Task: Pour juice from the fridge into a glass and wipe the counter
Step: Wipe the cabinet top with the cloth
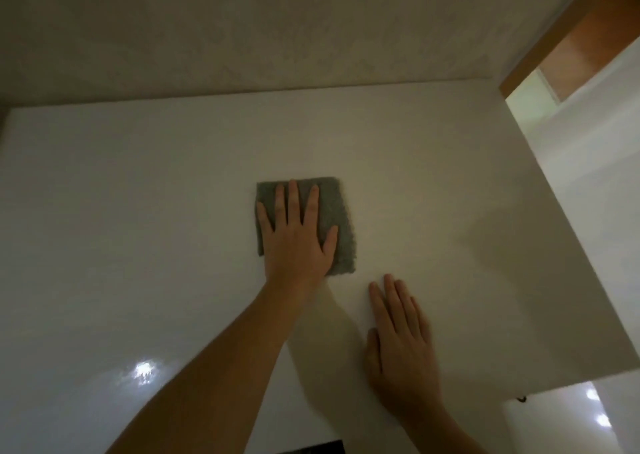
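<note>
A grey cloth [306, 225] is pressed flat on the white counter [138, 228] under the left hand [298, 237], fingers spread wide. The right hand [401, 346], blurred, is laid open and empty just beside it, nearer the counter's front edge. The cloth's lower left is hidden; it is folded, rectangular, rough-textured.

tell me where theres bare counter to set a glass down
The counter is bare left of the grey cloth as far as the wall, and right of it to the counter's edge. The only busy spot is the middle, where the left hand presses the cloth and the right hand lies flat.
</note>
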